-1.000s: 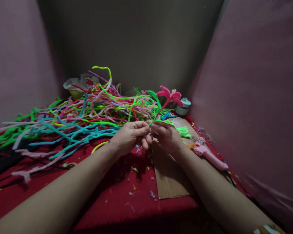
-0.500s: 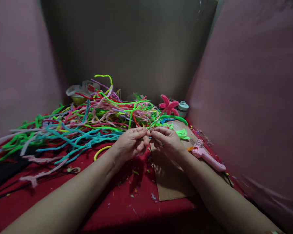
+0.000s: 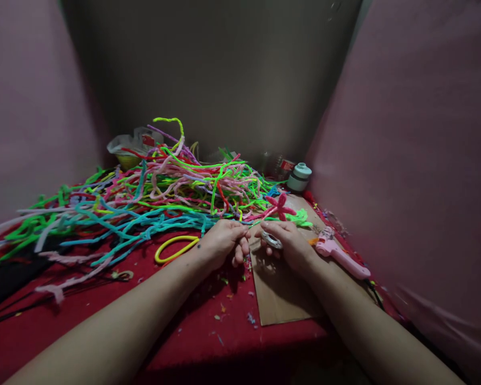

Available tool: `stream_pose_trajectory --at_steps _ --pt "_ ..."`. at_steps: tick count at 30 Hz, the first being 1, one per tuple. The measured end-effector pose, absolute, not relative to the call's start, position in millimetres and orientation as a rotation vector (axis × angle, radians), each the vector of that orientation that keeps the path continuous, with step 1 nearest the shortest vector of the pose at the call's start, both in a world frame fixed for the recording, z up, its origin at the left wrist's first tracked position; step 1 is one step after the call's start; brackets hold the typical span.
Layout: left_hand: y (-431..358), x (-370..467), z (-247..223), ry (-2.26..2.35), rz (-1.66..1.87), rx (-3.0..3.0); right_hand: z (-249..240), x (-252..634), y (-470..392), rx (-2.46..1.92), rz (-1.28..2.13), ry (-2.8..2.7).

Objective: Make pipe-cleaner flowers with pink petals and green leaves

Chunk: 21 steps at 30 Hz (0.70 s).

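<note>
My left hand (image 3: 223, 243) and my right hand (image 3: 284, 241) meet low over the red tabletop (image 3: 104, 310), fingertips pinched together on the stem of a pink pipe-cleaner flower (image 3: 279, 206). The flower lies tilted away to the right, close to the table. My right hand also holds a small roll of tape (image 3: 271, 240) against its fingers. Both hands hover at the near edge of a piece of brown cardboard (image 3: 282, 291).
A big tangled heap of coloured pipe cleaners (image 3: 144, 198) fills the left and middle. A yellow loop (image 3: 175, 247) lies near my left wrist. A pink glue gun (image 3: 340, 254) rests right of the cardboard, and a small white container (image 3: 300, 176) stands behind.
Both hands have dropped toward the table, and the flower has tipped from upright to nearly flat. The tape roll now shows in my right hand.
</note>
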<state>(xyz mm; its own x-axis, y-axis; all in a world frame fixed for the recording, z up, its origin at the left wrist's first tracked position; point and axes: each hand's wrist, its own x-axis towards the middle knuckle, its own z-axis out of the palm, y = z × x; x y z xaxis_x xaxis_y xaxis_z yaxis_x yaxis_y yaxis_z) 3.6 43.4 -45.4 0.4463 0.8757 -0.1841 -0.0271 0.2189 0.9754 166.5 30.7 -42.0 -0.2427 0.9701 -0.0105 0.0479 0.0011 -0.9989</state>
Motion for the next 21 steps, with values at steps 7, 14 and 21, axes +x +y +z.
stream_pose_trajectory --at_steps 7,14,21 --pt "39.2 7.5 -40.3 1.171 0.583 1.470 -48.8 163.2 32.7 -1.146 1.398 -1.384" --pt "41.5 -26.8 -11.2 1.655 0.585 2.341 -48.2 161.9 31.8 -1.172 1.405 -1.349" --pt "21.0 -82.7 -17.9 1.863 -0.073 2.526 -48.7 163.7 32.9 -1.144 1.380 -1.428"
